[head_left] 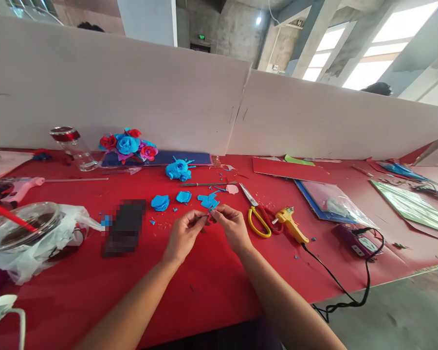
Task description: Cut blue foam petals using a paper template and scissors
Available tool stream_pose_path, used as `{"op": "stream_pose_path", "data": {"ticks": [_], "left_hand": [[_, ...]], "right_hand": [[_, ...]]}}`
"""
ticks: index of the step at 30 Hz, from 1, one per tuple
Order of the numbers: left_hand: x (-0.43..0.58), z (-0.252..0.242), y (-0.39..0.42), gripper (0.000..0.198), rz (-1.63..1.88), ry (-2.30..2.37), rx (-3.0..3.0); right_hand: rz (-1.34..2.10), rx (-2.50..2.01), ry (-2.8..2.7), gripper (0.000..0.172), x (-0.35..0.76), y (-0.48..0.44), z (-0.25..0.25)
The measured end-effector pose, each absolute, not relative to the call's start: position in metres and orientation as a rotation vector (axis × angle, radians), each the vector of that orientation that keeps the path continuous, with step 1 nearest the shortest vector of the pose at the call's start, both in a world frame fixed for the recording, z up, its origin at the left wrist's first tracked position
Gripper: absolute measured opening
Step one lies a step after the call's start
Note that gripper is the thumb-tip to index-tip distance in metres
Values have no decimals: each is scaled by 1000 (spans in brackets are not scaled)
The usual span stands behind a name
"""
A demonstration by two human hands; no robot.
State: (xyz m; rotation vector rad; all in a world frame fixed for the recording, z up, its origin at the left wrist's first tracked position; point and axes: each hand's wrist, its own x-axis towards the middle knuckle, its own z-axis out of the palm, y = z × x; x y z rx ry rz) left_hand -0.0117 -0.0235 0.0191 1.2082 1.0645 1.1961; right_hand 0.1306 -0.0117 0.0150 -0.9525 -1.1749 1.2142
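My left hand (187, 233) and my right hand (233, 227) meet over the red table, fingertips pinched close together. Whatever small piece lies between them is too hidden to name. Just beyond the fingertips are blue crepe paper pieces (207, 200); I cannot tell whether they touch my fingers. To their left lie two small stacks of blue paper petals (160, 202). A blue paper flower (178, 169) sits farther back, near a bundle of thin wires (200, 184) and a pale pink petal shape (232, 188).
Yellow-and-red-handled scissors (260, 222) and a yellow glue gun (292, 224) lie right, its cord running to a purple power socket (363, 243). Left are a phone-like dark blurred object (126, 228), a bagged cup (40, 243), a glass bottle (76, 148) and a paper flower bunch (128, 145).
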Motion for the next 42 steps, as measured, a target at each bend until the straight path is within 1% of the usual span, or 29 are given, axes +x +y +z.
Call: {"op": "stream_pose_path", "data": {"ticks": [5, 9, 18, 25, 33, 36, 38, 40, 42], "left_hand": [[-14, 14, -24, 13, 1232, 1286, 1362], [-14, 18, -24, 7, 1281, 1365, 1449], [-15, 19, -28, 10, 1234, 1530, 1627], [-16, 16, -25, 11, 1192, 1531, 1531], [-15, 20, -27, 7, 1228, 1524, 1510], [-14, 19, -26, 7, 1184, 1467, 1474], [-15, 18, -24, 12, 1179, 1383, 1447], [-17, 19, -22, 27, 1215, 1269, 1421], [-20, 20, -20, 32, 1250, 1170, 1391]], "right_hand": [[1222, -987, -1187, 18, 128, -13, 14], [1202, -999, -1197, 17, 125, -15, 14], [1148, -1006, -1186, 17, 121, -17, 11], [1151, -991, -1215, 17, 120, -17, 8], [1110, -1011, -1281, 21, 118, -19, 7], [1092, -974, -1332, 23, 116, -21, 10], [1121, -935, -1342, 24, 116, -22, 13], [1190, -892, -1341, 25, 117, -22, 15], [1253, -870, -1353, 25, 119, -22, 16]]}}
